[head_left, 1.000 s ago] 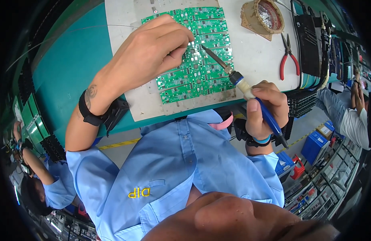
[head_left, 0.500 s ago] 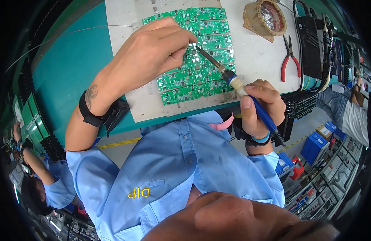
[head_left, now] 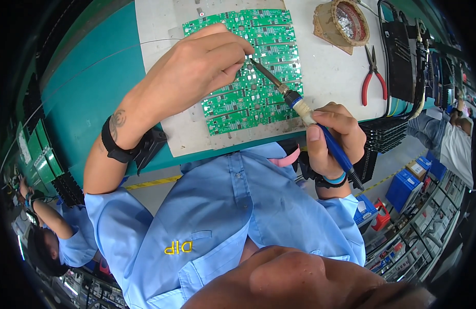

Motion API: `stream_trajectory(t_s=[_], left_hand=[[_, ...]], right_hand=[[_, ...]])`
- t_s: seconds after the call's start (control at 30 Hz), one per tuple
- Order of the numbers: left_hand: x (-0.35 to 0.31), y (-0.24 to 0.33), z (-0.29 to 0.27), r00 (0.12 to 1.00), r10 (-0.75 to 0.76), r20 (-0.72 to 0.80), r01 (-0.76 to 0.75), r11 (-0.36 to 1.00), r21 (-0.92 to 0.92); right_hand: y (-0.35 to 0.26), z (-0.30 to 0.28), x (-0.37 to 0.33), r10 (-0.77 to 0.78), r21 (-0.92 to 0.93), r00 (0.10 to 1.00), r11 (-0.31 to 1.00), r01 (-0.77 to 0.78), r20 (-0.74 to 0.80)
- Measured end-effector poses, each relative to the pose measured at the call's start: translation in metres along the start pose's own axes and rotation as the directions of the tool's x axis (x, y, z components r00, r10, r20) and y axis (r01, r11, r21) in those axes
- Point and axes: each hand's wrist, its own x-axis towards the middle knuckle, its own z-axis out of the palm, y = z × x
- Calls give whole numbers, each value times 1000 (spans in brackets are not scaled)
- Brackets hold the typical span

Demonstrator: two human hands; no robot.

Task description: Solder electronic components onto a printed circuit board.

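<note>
A panel of green circuit boards (head_left: 274,74), dotted with small parts, lies on a pale work sheet. Over its left half, my left hand (head_left: 197,64) pinches a thin solder wire (head_left: 140,44) that trails off to the left in a long arc; the wire's end is hidden by my fingers. In my right hand (head_left: 337,135), thumb and fingers wrap the handle of a soldering iron (head_left: 294,99) with a blue grip. Its tip points up and left, at the middle of the panel, right beside my left fingertips.
Beyond my right hand lie red-handled pliers (head_left: 373,82), near a round container (head_left: 325,23) of shiny metal bits. A dark tool rack with cables (head_left: 397,62) stands at the right. The pale sheet (head_left: 171,136) covers part of a green mat (head_left: 88,103). Other people sit at both sides.
The solder wire's arc has swung lower on the left. Both hands and the iron stay almost in place, the iron's rear end shifting slightly. The person at left has moved a little.
</note>
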Motion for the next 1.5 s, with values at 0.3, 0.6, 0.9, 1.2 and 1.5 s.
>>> stream_trajectory(t_s=[0.3,0.6,0.9,1.2,1.5], left_hand=[[1,0,0,1000,-3,12,3,1000,-5],[0,2,2,1000,-5,16,5,1000,6],[8,4,1,999,29,36,-28,999,-32],[13,20,-4,991,-87,99,86,996,13],[16,21,-2,991,-105,-82,108,993,37]], right_hand=[[-2,1,1,-1,-30,1000,1000,1,-4],[-3,1,-4,12,36,999,999,-13,41],[-11,-7,-3,28,13,998,999,-29,52],[2,-5,-2,-129,5,989,992,130,-76],[45,-23,-2,-181,-293,918,953,76,-352]])
